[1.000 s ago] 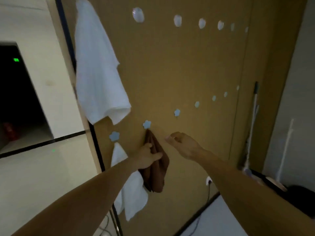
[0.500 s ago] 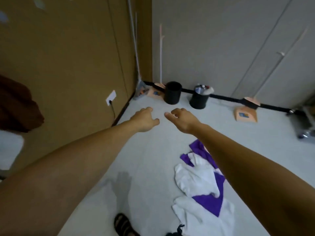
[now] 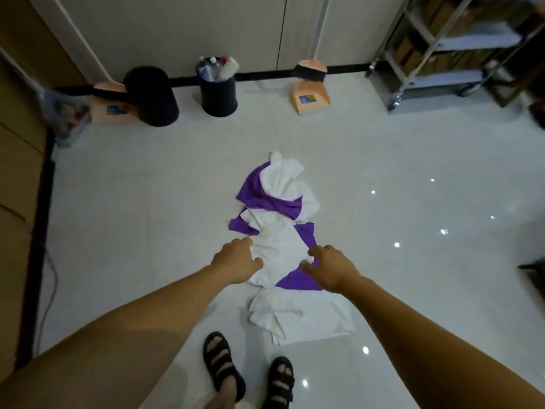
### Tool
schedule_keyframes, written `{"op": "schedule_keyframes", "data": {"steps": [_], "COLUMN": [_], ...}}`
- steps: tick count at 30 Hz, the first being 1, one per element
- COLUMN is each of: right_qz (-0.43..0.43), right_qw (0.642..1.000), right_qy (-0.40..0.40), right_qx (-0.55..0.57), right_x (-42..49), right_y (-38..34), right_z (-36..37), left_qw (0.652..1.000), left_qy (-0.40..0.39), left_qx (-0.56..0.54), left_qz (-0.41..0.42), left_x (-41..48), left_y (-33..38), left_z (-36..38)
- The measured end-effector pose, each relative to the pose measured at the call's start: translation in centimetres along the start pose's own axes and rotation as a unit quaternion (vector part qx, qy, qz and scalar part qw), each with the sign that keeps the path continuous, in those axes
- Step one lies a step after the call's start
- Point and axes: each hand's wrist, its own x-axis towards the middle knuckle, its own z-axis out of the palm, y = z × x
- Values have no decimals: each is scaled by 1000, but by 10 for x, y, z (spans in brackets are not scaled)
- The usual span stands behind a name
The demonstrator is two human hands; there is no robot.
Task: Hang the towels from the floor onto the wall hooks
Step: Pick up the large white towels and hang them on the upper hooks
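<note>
Fig.: I hold my left hand and right hand over the towel pile on the floor; fingers loosely apart, gripping nothing.

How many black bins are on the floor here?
2: the left bin by an orange dustpan, the right bin, full of rubbish, beside it. None appears hidden.

floor: pale glossy tiles with scattered light glints | far wall: grey panels, black skirting at its foot | left side: brown wall | against the far wall: black bin, rubbish-filled bin, two orange dustpans | right corner: metal shelf trolley on castors | room dim
</note>
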Motion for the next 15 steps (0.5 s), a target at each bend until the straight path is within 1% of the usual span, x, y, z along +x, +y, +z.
{"op": "schedule_keyframes", "data": {"steps": [3, 8, 15], "right_qz": [30, 31, 86], "right_qw": [999, 997, 989], "right_qy": [-22, -67, -114], "right_qx": [24, 37, 31], "right_x": [61, 156, 248], "right_y": [26, 70, 149], "right_z": [58, 184, 349], "left_qw": [1000, 997, 992], "left_qy": [-19, -49, -99], "left_qx": [10, 7, -2], "left_qz": [-14, -54, -74], "left_x": [67, 160, 263], "left_y": [-22, -76, -134], "left_z": [55, 165, 326]}}
